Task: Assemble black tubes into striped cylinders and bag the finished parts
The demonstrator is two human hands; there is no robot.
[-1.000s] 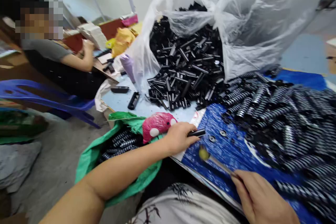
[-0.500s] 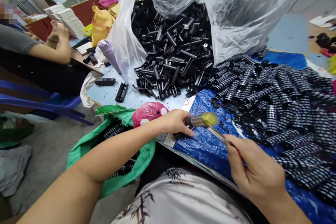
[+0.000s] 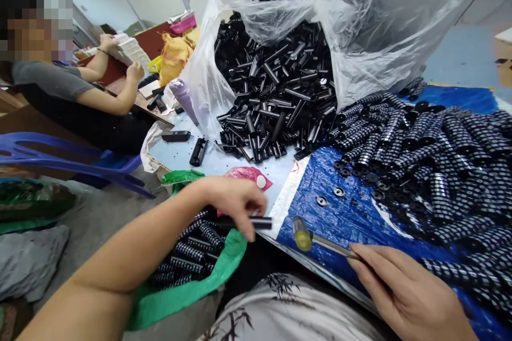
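My left hand is closed on a short black tube above the rim of a green sack; its fingers are partly blurred. Patterned black-and-white rollers lie inside that sack. My right hand grips the handle of a small mallet with a clear-yellow head. The mallet head hovers at the front of a blue plastic sheet, apart from the tube. Two small round caps, one of them a black ring cap, lie loose on the sheet.
Patterned rollers are piled on the right. A translucent plastic bag spills black plastic pieces at the back. A pink bag sits by the sack. At left, another person works behind a blue chair.
My left hand has moved left and down from the blue sheet towards the green sack with the tube. The mallet has dropped away from it. The view has shifted left.
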